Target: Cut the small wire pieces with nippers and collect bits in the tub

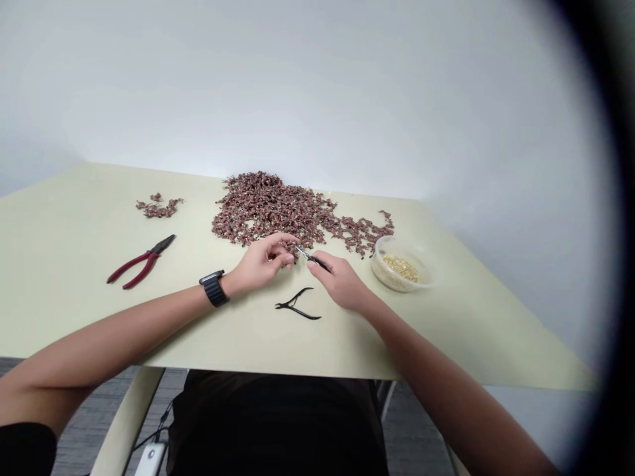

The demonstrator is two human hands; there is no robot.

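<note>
My left hand (262, 261), with a black watch on its wrist, pinches a small brown piece at the near edge of a large pile of reddish-brown bits (282, 208). My right hand (340, 281) is closed round a small black-handled tool (310, 256) whose metal tip points at the piece in my left fingers. The two hands nearly touch above the pale yellow-green table (74, 311).
Small black nippers (297, 305) lie just in front of my hands. Red-handled pliers (141, 262) lie at the left. A small heap of brown bits (159, 207) sits at the far left. A clear bowl (404, 264) with tan grains stands at the right.
</note>
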